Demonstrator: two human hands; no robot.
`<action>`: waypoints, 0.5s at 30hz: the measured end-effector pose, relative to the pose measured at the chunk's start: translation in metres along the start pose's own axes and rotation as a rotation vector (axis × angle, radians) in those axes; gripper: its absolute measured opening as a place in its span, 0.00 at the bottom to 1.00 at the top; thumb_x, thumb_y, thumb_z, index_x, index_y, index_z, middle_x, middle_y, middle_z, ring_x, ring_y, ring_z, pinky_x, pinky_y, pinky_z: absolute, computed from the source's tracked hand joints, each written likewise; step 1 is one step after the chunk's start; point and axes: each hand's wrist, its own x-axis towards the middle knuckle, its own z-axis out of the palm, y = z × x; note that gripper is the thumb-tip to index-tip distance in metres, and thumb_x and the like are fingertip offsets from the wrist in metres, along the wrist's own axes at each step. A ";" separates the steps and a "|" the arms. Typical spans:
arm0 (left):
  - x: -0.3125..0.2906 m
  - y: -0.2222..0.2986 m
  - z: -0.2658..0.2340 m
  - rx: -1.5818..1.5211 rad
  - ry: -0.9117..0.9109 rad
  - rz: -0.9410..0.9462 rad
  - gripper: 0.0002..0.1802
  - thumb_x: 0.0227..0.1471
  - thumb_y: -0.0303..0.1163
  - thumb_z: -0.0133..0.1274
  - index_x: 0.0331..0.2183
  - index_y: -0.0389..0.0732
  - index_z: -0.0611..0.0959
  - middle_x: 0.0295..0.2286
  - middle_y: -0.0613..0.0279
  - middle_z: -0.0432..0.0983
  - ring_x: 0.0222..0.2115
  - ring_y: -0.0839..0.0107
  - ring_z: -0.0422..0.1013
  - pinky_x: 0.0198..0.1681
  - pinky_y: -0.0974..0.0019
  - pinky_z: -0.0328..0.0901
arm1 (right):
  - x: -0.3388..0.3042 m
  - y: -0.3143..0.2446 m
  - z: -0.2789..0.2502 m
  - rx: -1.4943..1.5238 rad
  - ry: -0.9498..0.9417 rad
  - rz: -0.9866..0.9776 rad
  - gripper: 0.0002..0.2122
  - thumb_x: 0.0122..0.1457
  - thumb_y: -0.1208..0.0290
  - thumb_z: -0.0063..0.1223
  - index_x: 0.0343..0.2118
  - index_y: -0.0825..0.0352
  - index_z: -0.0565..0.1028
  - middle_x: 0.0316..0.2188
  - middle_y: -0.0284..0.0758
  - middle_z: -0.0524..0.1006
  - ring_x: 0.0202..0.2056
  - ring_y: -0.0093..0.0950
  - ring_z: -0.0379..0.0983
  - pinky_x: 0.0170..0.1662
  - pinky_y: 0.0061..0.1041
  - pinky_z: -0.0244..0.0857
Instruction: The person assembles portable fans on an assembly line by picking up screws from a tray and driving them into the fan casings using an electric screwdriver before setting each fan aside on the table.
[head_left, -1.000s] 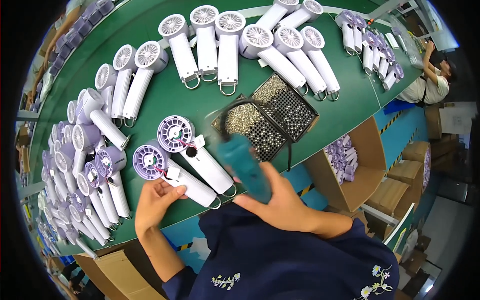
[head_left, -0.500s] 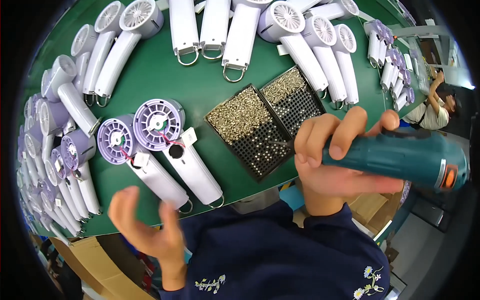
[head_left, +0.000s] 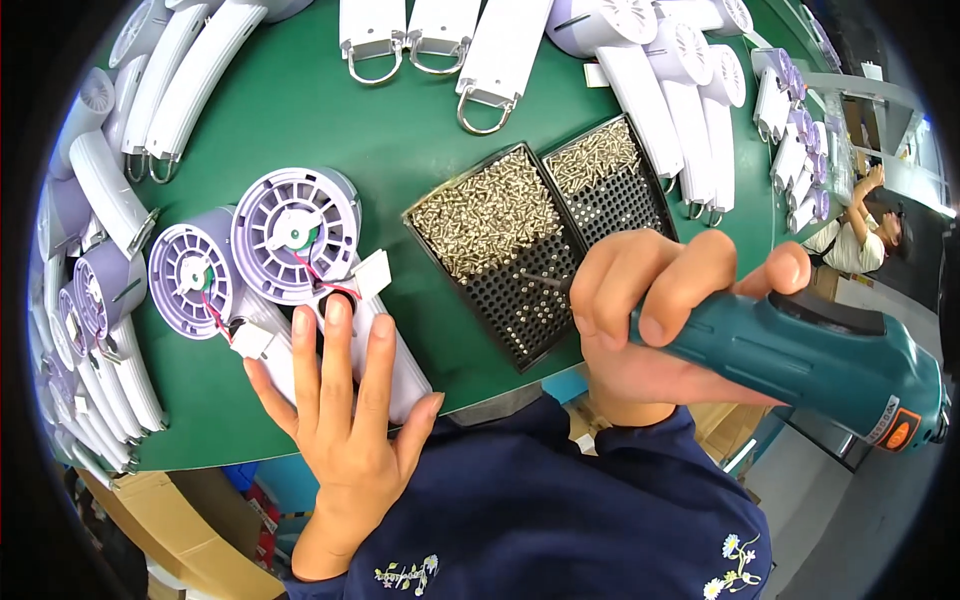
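My left hand lies with its fingers spread over the white handles of two handheld fans at the front left. Their round lilac heads are uncovered: the right fan and the left fan both show a spoked ring, red wires and a small white tab. My right hand is wrapped around a teal electric screwdriver held sideways. Its thin bit points left, over the perforated part of the nearer black screw tray. Loose short screws fill the tray's far part, and several stand in its holes.
A second black screw tray adjoins the first on the right. Assembled white fans line the far side of the green table. More fans crowd the left. Cardboard stands below the table edge. Another person is at the far right.
My left hand has moved up and right onto the fan handles, its fingers now spread. The screwdriver's back end has dipped slightly, and its bit sits a little further left over the tray.
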 end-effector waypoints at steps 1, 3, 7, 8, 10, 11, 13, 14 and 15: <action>0.000 0.000 0.000 -0.001 0.009 -0.002 0.37 0.49 0.45 0.57 0.57 0.37 0.71 0.61 0.46 0.58 0.64 0.47 0.50 0.65 0.39 0.31 | 0.000 0.001 0.002 -0.001 0.041 -0.013 0.34 0.58 0.32 0.38 0.60 0.50 0.57 0.23 0.32 0.65 0.12 0.26 0.61 0.12 0.23 0.53; 0.000 0.001 0.001 -0.060 0.040 -0.048 0.37 0.46 0.46 0.60 0.56 0.42 0.74 0.59 0.48 0.63 0.62 0.47 0.55 0.64 0.37 0.28 | 0.001 0.001 0.001 0.007 0.019 -0.014 0.34 0.58 0.32 0.37 0.60 0.50 0.57 0.23 0.32 0.65 0.12 0.26 0.61 0.12 0.23 0.54; 0.000 0.001 0.000 -0.075 0.033 -0.040 0.36 0.45 0.46 0.60 0.56 0.43 0.75 0.59 0.49 0.63 0.62 0.48 0.55 0.64 0.37 0.28 | 0.004 0.001 -0.002 0.020 0.028 -0.046 0.35 0.57 0.30 0.36 0.60 0.51 0.57 0.24 0.32 0.65 0.13 0.26 0.62 0.13 0.23 0.56; 0.000 0.001 0.000 -0.076 0.027 -0.041 0.36 0.46 0.46 0.60 0.56 0.43 0.75 0.59 0.50 0.63 0.62 0.49 0.54 0.64 0.37 0.28 | 0.003 0.003 -0.002 0.015 0.048 -0.028 0.35 0.56 0.30 0.35 0.59 0.51 0.57 0.24 0.31 0.65 0.13 0.25 0.62 0.13 0.24 0.57; 0.000 0.002 -0.001 -0.076 0.024 -0.044 0.35 0.46 0.46 0.60 0.56 0.43 0.75 0.59 0.51 0.64 0.63 0.50 0.54 0.64 0.37 0.28 | 0.000 0.001 0.005 0.079 0.091 -0.033 0.31 0.60 0.37 0.39 0.58 0.54 0.58 0.23 0.36 0.67 0.16 0.30 0.62 0.17 0.27 0.58; 0.000 0.004 -0.002 -0.071 0.008 -0.049 0.35 0.46 0.46 0.60 0.55 0.44 0.75 0.59 0.52 0.64 0.62 0.51 0.55 0.64 0.36 0.28 | -0.001 0.001 0.007 0.143 0.136 -0.040 0.26 0.63 0.45 0.43 0.57 0.57 0.60 0.23 0.41 0.68 0.19 0.34 0.63 0.22 0.31 0.59; 0.000 0.008 -0.005 -0.050 -0.004 -0.042 0.33 0.47 0.48 0.59 0.54 0.45 0.77 0.58 0.57 0.65 0.62 0.55 0.57 0.63 0.33 0.27 | 0.000 -0.004 0.002 0.118 0.079 -0.013 0.22 0.64 0.52 0.45 0.55 0.59 0.61 0.23 0.42 0.68 0.20 0.34 0.63 0.22 0.31 0.59; -0.001 0.009 -0.007 -0.029 -0.012 0.009 0.34 0.45 0.46 0.60 0.54 0.42 0.76 0.59 0.54 0.63 0.63 0.54 0.54 0.64 0.35 0.27 | 0.001 -0.006 0.001 0.097 0.024 0.006 0.20 0.64 0.55 0.45 0.55 0.60 0.63 0.23 0.42 0.68 0.20 0.34 0.63 0.23 0.32 0.59; -0.003 0.010 -0.009 -0.007 -0.020 0.061 0.35 0.44 0.44 0.61 0.54 0.40 0.75 0.60 0.52 0.61 0.64 0.53 0.52 0.64 0.37 0.26 | 0.002 -0.008 0.001 0.075 -0.032 0.025 0.18 0.64 0.58 0.45 0.54 0.61 0.64 0.23 0.42 0.68 0.20 0.33 0.63 0.23 0.32 0.59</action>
